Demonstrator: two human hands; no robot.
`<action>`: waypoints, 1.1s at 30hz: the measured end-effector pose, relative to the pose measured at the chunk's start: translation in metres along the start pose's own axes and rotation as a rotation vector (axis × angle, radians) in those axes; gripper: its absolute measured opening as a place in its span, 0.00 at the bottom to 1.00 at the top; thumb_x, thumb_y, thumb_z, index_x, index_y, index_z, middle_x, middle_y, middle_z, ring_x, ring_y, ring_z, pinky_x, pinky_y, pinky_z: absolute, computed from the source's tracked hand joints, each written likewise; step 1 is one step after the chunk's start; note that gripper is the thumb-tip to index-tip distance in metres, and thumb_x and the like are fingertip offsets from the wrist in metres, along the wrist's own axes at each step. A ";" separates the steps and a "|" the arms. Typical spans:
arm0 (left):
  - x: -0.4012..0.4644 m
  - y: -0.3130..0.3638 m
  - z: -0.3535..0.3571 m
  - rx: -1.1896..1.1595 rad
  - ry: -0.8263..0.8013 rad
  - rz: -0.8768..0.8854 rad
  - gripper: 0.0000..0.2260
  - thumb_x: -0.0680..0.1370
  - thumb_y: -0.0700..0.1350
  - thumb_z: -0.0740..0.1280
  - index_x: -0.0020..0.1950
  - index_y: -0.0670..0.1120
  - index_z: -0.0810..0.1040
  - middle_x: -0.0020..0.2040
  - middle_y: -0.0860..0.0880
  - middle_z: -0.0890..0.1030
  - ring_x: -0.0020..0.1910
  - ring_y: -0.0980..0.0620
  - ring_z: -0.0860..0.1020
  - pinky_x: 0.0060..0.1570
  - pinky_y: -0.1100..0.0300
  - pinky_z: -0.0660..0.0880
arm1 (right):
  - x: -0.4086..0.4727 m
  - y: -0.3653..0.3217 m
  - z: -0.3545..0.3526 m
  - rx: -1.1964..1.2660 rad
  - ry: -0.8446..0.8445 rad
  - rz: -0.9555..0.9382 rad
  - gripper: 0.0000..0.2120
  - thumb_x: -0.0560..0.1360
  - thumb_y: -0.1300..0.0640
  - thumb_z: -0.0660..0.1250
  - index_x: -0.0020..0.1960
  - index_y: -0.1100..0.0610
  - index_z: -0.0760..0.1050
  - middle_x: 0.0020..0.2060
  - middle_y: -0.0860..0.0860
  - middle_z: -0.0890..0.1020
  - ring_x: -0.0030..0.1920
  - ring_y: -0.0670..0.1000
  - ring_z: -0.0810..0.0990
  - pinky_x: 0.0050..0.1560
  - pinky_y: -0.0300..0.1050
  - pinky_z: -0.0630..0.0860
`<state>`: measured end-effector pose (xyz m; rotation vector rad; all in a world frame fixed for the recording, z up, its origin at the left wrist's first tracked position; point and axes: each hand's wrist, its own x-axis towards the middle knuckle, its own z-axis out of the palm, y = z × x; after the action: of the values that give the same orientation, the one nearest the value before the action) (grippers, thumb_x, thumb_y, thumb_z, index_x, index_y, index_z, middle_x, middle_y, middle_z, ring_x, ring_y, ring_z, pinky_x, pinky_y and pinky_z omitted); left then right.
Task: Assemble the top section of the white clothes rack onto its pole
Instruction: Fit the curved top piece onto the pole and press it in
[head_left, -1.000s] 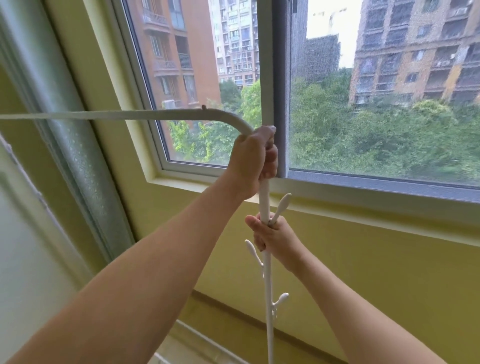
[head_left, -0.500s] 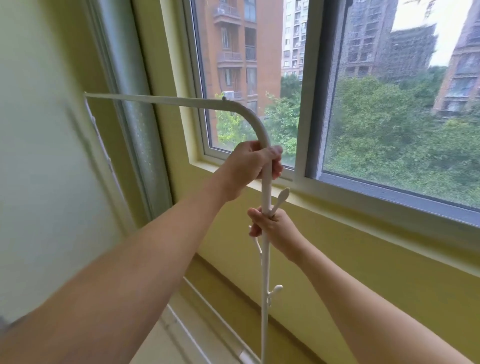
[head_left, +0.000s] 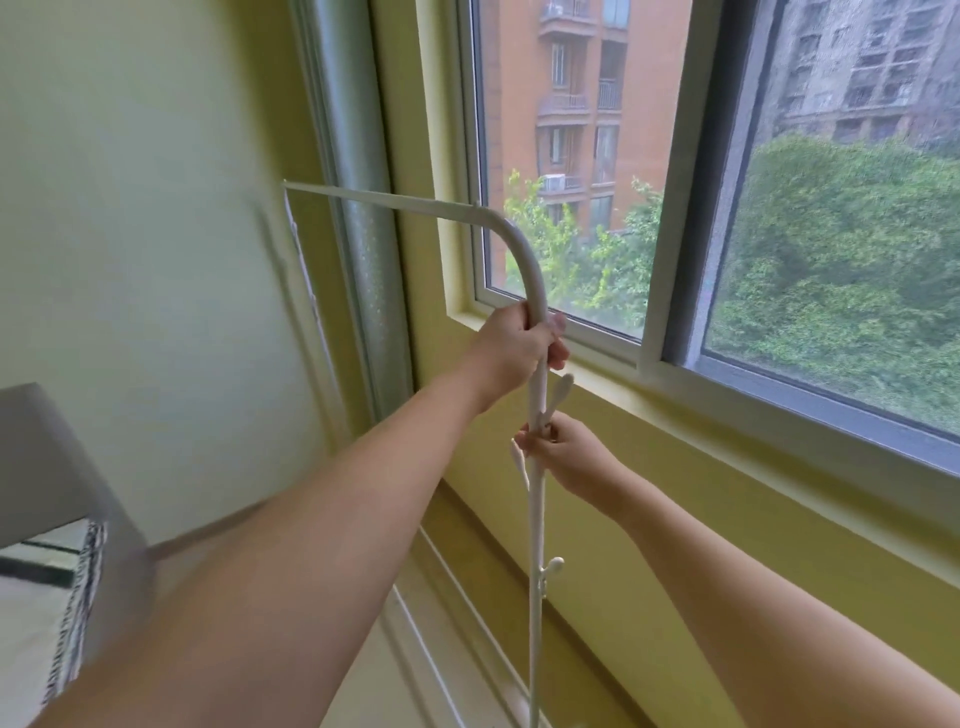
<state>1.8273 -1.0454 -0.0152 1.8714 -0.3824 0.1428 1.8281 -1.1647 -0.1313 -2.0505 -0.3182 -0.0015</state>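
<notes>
The white top section (head_left: 522, 249) of the rack is a curved tube; it runs level from the left, bends down by the window and meets the upright white pole (head_left: 535, 525). My left hand (head_left: 517, 348) is closed around the tube just under the bend. My right hand (head_left: 569, 457) grips the pole lower down, right at a pair of peg hooks (head_left: 562, 389). Another small hook (head_left: 555, 564) sticks out further down the pole. The joint between tube and pole is hidden by my hands.
A window (head_left: 675, 182) with a yellow sill stands directly behind the rack. A silvery vertical pipe (head_left: 363, 208) runs down the corner at the left. A grey bed edge with patterned bedding (head_left: 57, 545) is at the lower left. White floor rails (head_left: 441, 654) lie along the wall.
The view has swung left and down, so the far end of the top bar and the bed now show. Both hands keep the same grips on tube and pole.
</notes>
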 end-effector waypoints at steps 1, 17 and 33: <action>0.000 0.000 0.001 0.005 0.002 0.001 0.08 0.83 0.47 0.63 0.47 0.46 0.77 0.40 0.47 0.84 0.41 0.50 0.83 0.48 0.56 0.78 | 0.001 0.000 -0.001 -0.017 -0.004 0.006 0.10 0.79 0.52 0.65 0.50 0.60 0.76 0.39 0.48 0.78 0.40 0.49 0.76 0.41 0.43 0.70; 0.018 0.002 -0.007 0.233 0.108 -0.171 0.07 0.83 0.50 0.62 0.48 0.50 0.73 0.43 0.48 0.85 0.47 0.48 0.84 0.50 0.47 0.83 | 0.036 -0.014 -0.020 -0.352 -0.274 -0.029 0.11 0.80 0.49 0.63 0.42 0.54 0.74 0.40 0.53 0.80 0.35 0.52 0.83 0.31 0.43 0.82; 0.002 0.016 0.019 0.252 0.288 -0.293 0.06 0.82 0.50 0.63 0.49 0.48 0.74 0.46 0.45 0.86 0.47 0.46 0.86 0.49 0.48 0.83 | 0.038 -0.006 -0.040 -0.395 -0.426 -0.213 0.19 0.80 0.47 0.62 0.49 0.64 0.77 0.46 0.61 0.83 0.38 0.53 0.78 0.50 0.58 0.81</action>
<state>1.8225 -1.0685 -0.0065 2.0945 0.1146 0.2676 1.8689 -1.1880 -0.1015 -2.3881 -0.8568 0.2631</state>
